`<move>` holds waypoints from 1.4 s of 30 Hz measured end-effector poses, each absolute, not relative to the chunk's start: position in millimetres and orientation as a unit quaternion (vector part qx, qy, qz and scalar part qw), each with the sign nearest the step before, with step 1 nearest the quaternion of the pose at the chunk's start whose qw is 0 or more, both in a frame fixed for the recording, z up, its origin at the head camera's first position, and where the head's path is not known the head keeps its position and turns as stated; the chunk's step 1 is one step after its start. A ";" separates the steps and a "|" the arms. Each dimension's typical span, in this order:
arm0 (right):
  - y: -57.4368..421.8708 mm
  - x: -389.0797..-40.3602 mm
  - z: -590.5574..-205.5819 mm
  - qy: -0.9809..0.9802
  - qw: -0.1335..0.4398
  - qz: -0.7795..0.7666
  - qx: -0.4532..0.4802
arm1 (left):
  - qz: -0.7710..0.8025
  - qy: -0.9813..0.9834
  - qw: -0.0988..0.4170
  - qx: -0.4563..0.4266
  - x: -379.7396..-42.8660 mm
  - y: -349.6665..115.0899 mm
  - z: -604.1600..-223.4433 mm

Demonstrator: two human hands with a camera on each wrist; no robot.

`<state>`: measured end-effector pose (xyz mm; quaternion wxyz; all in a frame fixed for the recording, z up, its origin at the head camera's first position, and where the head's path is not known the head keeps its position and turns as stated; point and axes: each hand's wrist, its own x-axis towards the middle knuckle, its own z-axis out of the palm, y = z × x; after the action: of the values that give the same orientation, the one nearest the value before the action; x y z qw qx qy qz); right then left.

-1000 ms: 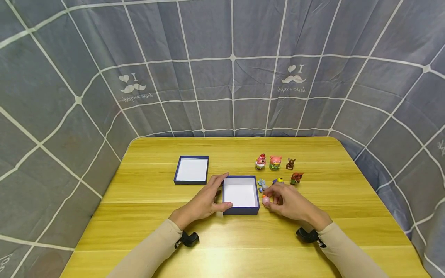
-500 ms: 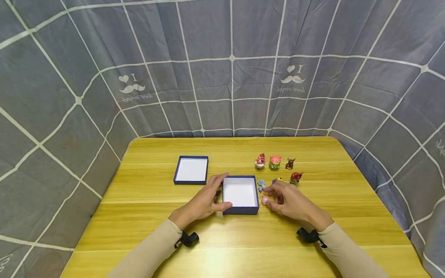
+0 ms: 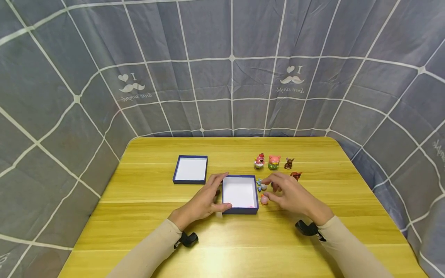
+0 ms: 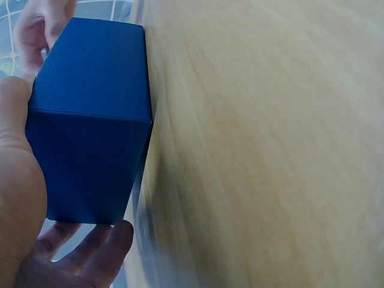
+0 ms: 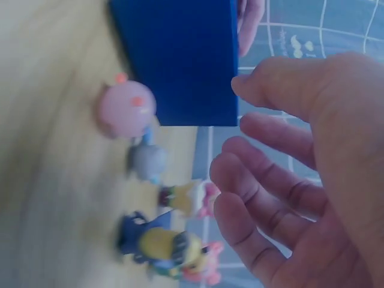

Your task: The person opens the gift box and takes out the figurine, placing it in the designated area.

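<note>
My left hand (image 3: 205, 200) grips the left side of a dark blue square box (image 3: 240, 211), its thumb at the front and its fingers round the back. The box's inside is white, with a small pink patch (image 3: 251, 207) at the front inner edge. To the right of the box, my right hand (image 3: 295, 199) hovers with thumb and fingers spread and nothing between them. Just below its fingertips stands a round pink toy figure (image 5: 127, 109) with orange bits. Behind that is a small blue and grey figure (image 5: 148, 161). A yellow and blue minion figure (image 5: 159, 243) is mostly hidden by the hand in the head view.
A shallow blue box lid (image 3: 190, 170) with a white inside lies behind and left of the box. At the back right stand a red-and-white figure (image 3: 259, 161), a pink and green one (image 3: 274, 162), a brown one (image 3: 289, 163) and a reddish-brown one (image 3: 296, 175).
My right hand has let go of the pink figure and opened, rising slightly off it. A small pink patch now shows inside the box. The left hand stays on the box.
</note>
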<state>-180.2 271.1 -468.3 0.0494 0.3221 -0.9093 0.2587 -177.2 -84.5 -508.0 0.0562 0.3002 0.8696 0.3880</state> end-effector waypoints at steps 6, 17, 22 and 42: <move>256.8 -189.1 -448.0 -0.899 0.051 0.234 0.366 | 0.375 0.873 0.042 0.309 -177.0 -83.8 -504.0; 223.1 -204.7 -424.2 -0.870 -0.045 0.130 0.473 | 0.352 0.885 0.034 0.302 -173.8 -83.6 -502.6; 206.8 -208.3 -416.1 -0.868 -0.091 0.072 0.483 | 0.352 0.886 0.035 0.299 -172.8 -83.5 -503.0; 167.9 -213.2 -413.9 -0.860 -0.315 0.069 0.396 | 0.357 0.880 0.015 0.313 -167.8 -85.2 -504.6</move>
<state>-213.2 167.9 -413.9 -0.3146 0.3957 -0.8601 0.0686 -167.8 -85.2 -504.6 0.0150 0.3126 0.8799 0.3574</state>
